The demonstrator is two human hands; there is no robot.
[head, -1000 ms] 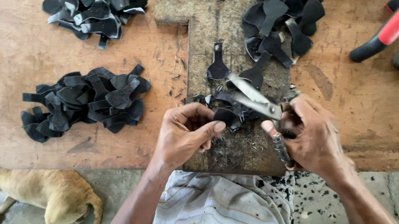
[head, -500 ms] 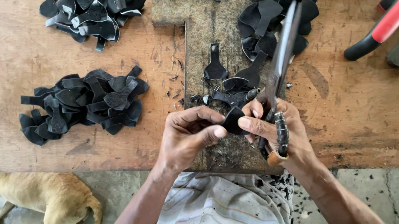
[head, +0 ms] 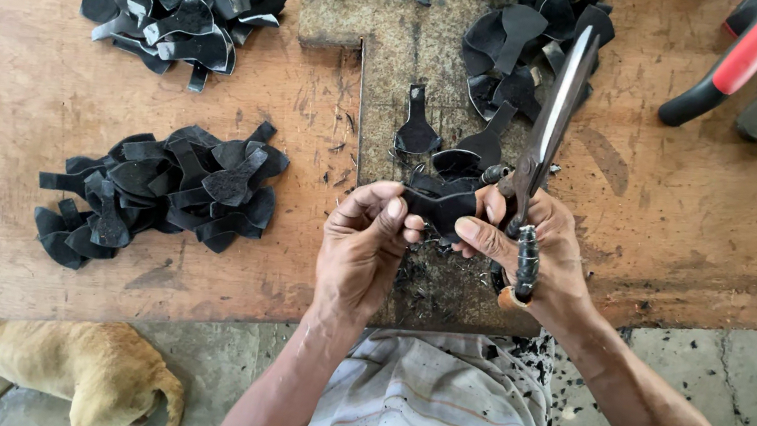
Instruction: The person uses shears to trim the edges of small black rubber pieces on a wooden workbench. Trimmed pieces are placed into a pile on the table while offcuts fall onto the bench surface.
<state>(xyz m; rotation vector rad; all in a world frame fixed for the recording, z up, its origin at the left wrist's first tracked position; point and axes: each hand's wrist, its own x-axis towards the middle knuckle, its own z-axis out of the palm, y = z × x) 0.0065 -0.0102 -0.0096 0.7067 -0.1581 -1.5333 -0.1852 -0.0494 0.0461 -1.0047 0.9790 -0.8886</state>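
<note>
The left hand (head: pixel 362 251) pinches a black leather piece (head: pixel 440 208) at centre, its fingers closed on it. The right hand (head: pixel 525 246), at 3 o'clock of the piece, grips large shears (head: pixel 555 119) pointing to 12 over the wooden surface (head: pixel 4 83)

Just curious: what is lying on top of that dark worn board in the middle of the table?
On the board lie loose black cut pieces and small dark scraps. The hands hide its near part.
</note>
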